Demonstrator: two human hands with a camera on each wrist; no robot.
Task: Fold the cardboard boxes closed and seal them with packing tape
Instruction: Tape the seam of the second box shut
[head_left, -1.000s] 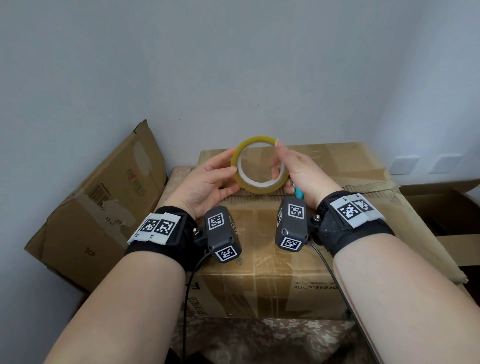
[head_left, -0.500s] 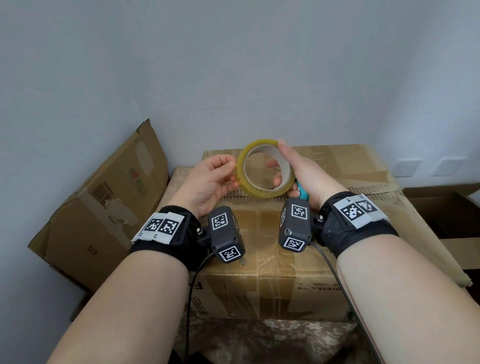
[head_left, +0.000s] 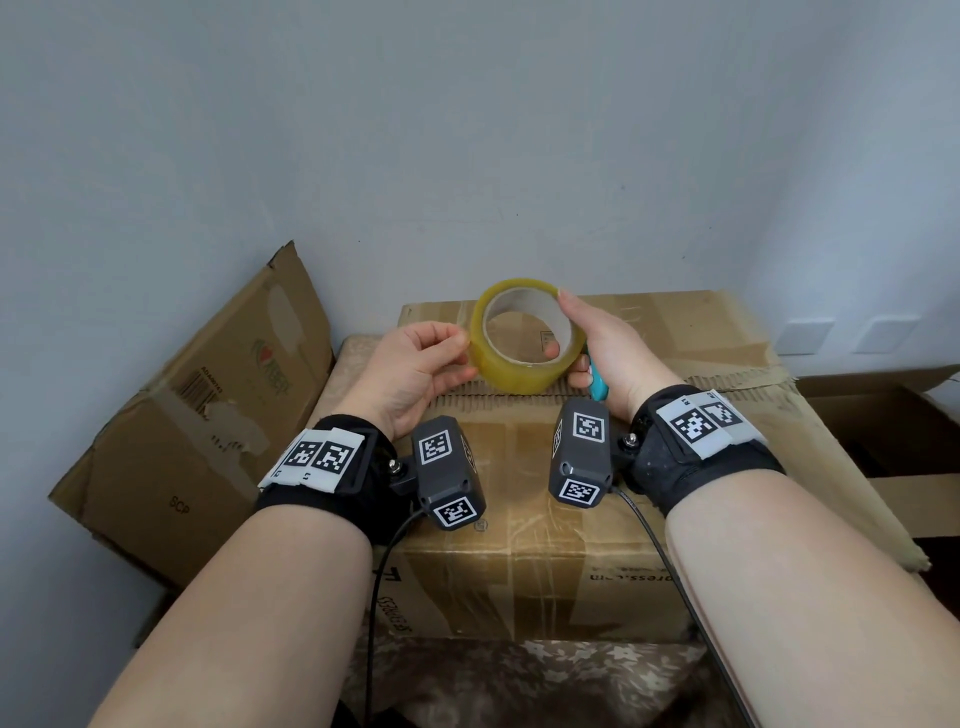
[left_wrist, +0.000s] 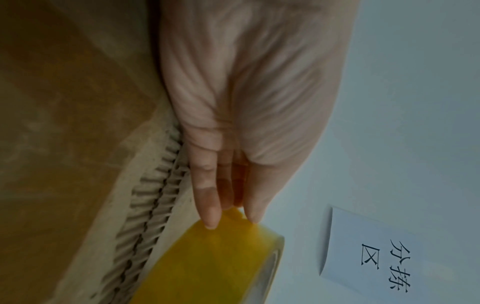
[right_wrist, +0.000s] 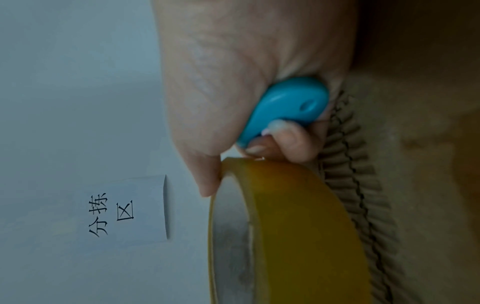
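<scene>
A yellowish roll of packing tape (head_left: 511, 371) is held upright above a closed cardboard box (head_left: 545, 566). My right hand (head_left: 597, 345) grips the roll (right_wrist: 293, 226), forefinger on its top rim and thumb inside the core, with a small blue cutter (head_left: 597, 379) tucked under its lower fingers (right_wrist: 283, 107). My left hand (head_left: 415, 364) has its fingers curled, and its fingertips (left_wrist: 210, 214) pinch at the roll's left outer face (left_wrist: 215, 263). Whether a loose tape end is between them is not visible. The box's top seam (head_left: 675, 382) shows torn corrugated edges.
Another worn cardboard box (head_left: 192, 431) leans tilted against the wall at left. An open box (head_left: 893, 415) sits at far right. A paper sign with printed characters (left_wrist: 381, 261) hangs on the grey wall. A patterned cloth surface (head_left: 519, 680) lies under the box, nearest me.
The roll has turned so its outer face points more toward me. My left fingers went from spread along the roll's side to curled, pinching at its surface. The right hand stays on the roll.
</scene>
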